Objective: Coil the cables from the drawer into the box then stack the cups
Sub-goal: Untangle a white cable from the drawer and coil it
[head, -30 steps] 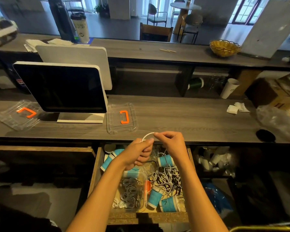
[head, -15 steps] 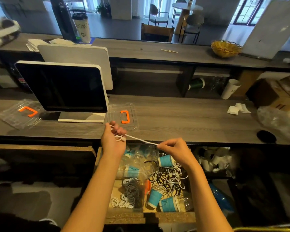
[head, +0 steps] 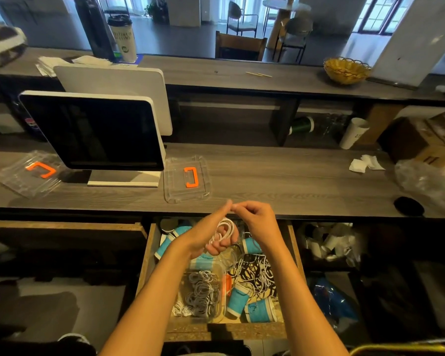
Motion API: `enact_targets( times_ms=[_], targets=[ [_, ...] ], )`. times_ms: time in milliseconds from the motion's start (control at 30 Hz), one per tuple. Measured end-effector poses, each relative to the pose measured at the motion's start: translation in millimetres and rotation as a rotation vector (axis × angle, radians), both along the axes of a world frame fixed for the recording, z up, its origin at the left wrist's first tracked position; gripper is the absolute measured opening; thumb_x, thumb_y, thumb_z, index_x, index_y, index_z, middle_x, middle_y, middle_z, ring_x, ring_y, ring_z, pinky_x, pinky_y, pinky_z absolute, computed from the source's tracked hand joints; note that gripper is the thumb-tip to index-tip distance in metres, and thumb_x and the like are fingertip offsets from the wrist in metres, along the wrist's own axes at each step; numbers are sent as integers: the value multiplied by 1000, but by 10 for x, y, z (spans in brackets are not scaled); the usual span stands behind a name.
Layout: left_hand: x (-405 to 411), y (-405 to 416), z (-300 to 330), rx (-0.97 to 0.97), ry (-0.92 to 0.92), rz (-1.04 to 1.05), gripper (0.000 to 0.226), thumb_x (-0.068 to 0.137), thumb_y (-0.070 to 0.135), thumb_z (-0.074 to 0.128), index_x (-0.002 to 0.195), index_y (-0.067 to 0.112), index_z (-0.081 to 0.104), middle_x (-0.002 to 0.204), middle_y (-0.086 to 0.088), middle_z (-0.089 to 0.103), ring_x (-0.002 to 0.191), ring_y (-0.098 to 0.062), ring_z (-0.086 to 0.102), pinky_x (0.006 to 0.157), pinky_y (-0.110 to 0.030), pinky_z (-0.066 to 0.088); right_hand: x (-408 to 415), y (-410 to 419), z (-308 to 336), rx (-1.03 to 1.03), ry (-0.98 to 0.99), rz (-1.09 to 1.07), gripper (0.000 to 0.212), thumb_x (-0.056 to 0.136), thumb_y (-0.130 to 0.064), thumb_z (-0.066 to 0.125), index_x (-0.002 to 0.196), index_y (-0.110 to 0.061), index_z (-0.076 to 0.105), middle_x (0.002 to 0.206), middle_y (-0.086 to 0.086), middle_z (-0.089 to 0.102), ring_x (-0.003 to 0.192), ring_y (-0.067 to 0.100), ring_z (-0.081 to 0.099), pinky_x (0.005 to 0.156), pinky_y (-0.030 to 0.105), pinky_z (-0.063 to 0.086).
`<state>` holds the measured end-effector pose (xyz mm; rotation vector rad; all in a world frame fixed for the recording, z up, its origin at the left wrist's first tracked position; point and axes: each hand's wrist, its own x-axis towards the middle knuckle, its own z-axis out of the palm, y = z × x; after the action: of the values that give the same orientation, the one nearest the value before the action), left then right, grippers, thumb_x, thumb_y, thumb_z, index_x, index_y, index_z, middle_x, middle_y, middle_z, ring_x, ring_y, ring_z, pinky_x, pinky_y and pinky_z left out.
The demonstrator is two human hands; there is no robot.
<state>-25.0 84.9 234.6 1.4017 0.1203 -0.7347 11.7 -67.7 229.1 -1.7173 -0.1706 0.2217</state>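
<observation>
I see dim indoor light; daylight enters through far windows [head: 378, 14], the dark monitor screen [head: 93, 132] stays flat, edges bow, near corners sink into shadow.

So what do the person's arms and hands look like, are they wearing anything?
Both arms are bare from the bottom of the picture right up to the wrists, with no sleeves showing. The left hand and the right hand wear no gloves. I can see no watch, bracelet or ring on either one.
</observation>
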Motion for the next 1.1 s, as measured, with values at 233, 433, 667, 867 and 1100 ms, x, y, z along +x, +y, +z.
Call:
enact_targets(
  times_ms=[233,433,667,867,1100],
  targets=[
    [9,38,-94,-38,12,160,49,101,45,47,60,20,41,52,4,26,40,-6,21,33,-15,16,6,-71,-219,-62,120,-44,22,83,-32,76,73,-13,78,79,25,69,69,17,57,69,36,45],
    [128,109,-229,283,-122,784,48,107,36,39,86,1,66,66,-11,67,47,-21,60,41,-23,47,-42,-232,-212,-144,141,-35,23,85,-31,75,70,-15,79,60,17,56,61,14,43,59,28,36],
    [221,217,-53,-820,-54,1198,40,107,38,35,84,12,55,60,2,56,52,-9,58,60,-28,56,-50,-374,-129,-123,162,84,13,85,-23,75,74,-21,80,73,10,70,62,18,52,56,29,42],
    [144,248,-100,375,-440,824,38,102,37,49,79,10,62,59,0,46,49,-13,40,50,-28,34,-46,-392,47,-192,79,370,11,90,-10,68,90,-16,77,85,-2,74,80,3,66,75,18,51],
    [25,-61,-85,252,-137,189,84,94,72,15,76,6,65,55,-1,51,46,-11,38,44,-21,26,30,-105,40,15,-11,74,10,89,-10,69,87,-14,78,83,3,77,78,11,70,76,27,55]
  ],
)
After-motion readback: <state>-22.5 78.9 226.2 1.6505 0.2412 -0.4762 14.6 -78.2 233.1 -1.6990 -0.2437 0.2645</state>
